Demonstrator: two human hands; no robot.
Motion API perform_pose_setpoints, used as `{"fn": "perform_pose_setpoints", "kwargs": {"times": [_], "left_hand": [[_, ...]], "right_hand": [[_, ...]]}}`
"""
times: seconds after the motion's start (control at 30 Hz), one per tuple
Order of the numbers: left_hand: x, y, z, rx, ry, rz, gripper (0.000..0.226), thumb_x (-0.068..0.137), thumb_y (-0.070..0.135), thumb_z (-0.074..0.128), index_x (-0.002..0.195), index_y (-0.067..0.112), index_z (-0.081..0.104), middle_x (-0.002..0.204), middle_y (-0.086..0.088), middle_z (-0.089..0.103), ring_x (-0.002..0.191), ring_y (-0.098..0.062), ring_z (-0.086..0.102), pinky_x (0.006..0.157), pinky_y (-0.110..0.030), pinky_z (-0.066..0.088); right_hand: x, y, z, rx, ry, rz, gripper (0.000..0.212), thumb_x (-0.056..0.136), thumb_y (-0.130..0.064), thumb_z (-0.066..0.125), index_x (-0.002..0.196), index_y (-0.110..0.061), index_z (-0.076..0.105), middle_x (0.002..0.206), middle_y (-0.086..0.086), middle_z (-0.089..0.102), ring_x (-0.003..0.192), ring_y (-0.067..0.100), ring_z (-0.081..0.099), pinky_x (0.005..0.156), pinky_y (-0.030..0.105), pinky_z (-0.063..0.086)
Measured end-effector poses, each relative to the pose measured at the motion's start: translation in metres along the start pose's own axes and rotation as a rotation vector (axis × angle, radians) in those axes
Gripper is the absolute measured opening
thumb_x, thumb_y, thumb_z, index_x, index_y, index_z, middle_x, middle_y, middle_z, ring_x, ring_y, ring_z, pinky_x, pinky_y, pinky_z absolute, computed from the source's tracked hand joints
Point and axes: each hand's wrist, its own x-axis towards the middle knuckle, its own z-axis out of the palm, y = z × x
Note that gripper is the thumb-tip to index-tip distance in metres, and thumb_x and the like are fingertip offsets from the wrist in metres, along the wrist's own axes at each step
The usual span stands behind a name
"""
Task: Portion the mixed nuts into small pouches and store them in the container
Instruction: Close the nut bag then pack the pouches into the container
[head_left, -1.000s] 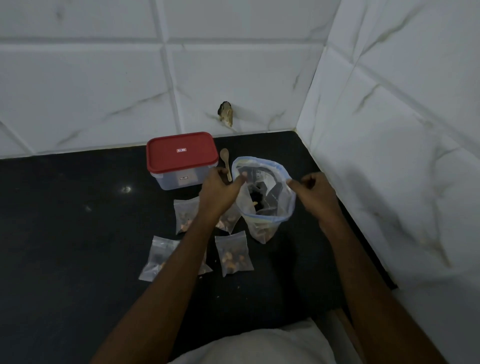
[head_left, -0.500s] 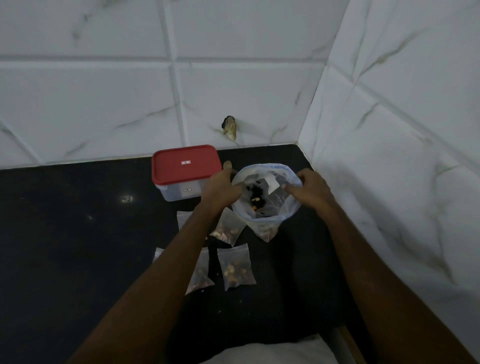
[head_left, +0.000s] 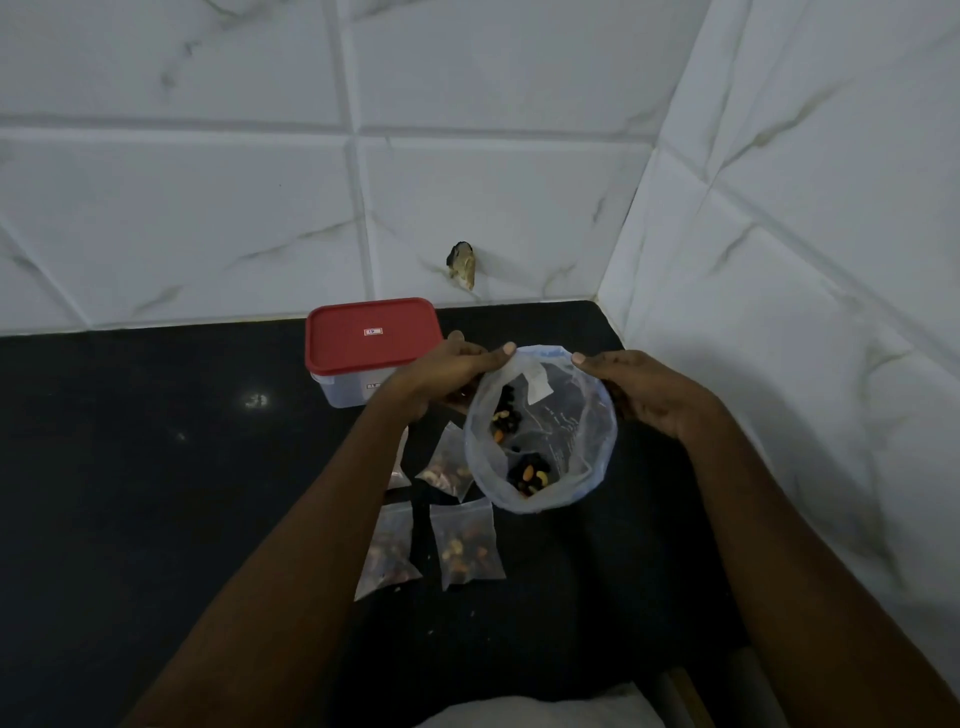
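Bulk bag: clear bulk bag (head_left: 540, 431) w/ bluish rim, between both hands over the black counter (head_left: 156, 467), near the back-right corner. Mouth is pulled wide, facing the camera. Can't tell if its bottom touches the counter. White tag (head_left: 535, 384) sits inside near the far rim.
Nuts: mixed nuts (head_left: 527, 475), only a small amt low in the bag, plus a few higher on the wall. Dark bits w/ some pale and orange ones.
L hand: left hand (head_left: 447, 374) pinches the rim's far-left edge, thumb on top. Other fingers are curled under, mostly hidden.
R hand: right hand (head_left: 644, 389) pinches the far-right edge, thumb tip on the rim, fingers curled down the bag's outer side.
Pouches: small pouches (head_left: 467, 543) lie flat on the counter, front-left of the bag. 3 filled ones are plain to see. A 4th peeks from behind the left forearm (head_left: 311, 545), contents unreadable. Sealed or not: too small to tell.
Container: clear container (head_left: 343, 392) behind the L hand by the back wall, red lid (head_left: 371, 335) on.
Progress (est.): portioning looks nearly done, w/ the bag almost empty. Storing not begun: lid on, pouches all on the counter.
Left (est.): bag the remainder, open lid, load pouches, close.
Surrounds: white marbled tiles (head_left: 208, 208); small dark-tan object (head_left: 462, 265) on the back wall, can't ID; pale cloth (head_left: 530, 714) at bottom edge.
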Motion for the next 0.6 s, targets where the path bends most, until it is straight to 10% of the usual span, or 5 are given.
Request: {"fn": "perform_pose_setpoints", "kwargs": {"times": [0.2,0.4,0.6], "left_hand": [[-0.003,-0.002,-0.004,0.01,-0.038,0.114,0.013,0.085,0.024,0.074,0.082,0.016,0.064,0.086,-0.002,0.066,0.083,-0.016,0.063,0.077,-0.034,0.054],[0.009,-0.001,0.011,0.429,0.213,0.353,0.014,0.089,0.018,0.069,0.102,0.02,0.067,0.096,0.008,0.063,0.083,-0.002,0.056,0.073,-0.023,0.045],[0.016,-0.007,0.016,0.718,0.406,0.545,0.022,0.096,0.025,0.059,0.115,0.021,0.07,0.111,0.003,0.071,0.098,-0.014,0.064,0.08,-0.033,0.053]], "right_hand": [[-0.005,-0.006,-0.01,-0.353,0.028,-0.181,0.021,0.084,-0.028,0.075,0.085,-0.013,0.06,0.085,0.012,0.067,0.076,0.02,0.064,0.07,0.032,0.053],[0.012,0.01,0.001,-0.576,0.36,-0.433,0.022,0.083,-0.026,0.077,0.084,-0.02,0.056,0.078,-0.002,0.059,0.07,0.011,0.054,0.064,0.024,0.044],[0.015,0.012,0.009,-0.605,0.293,-0.576,0.008,0.086,-0.021,0.072,0.093,-0.02,0.068,0.086,-0.004,0.067,0.075,0.005,0.058,0.067,0.023,0.045]]}}
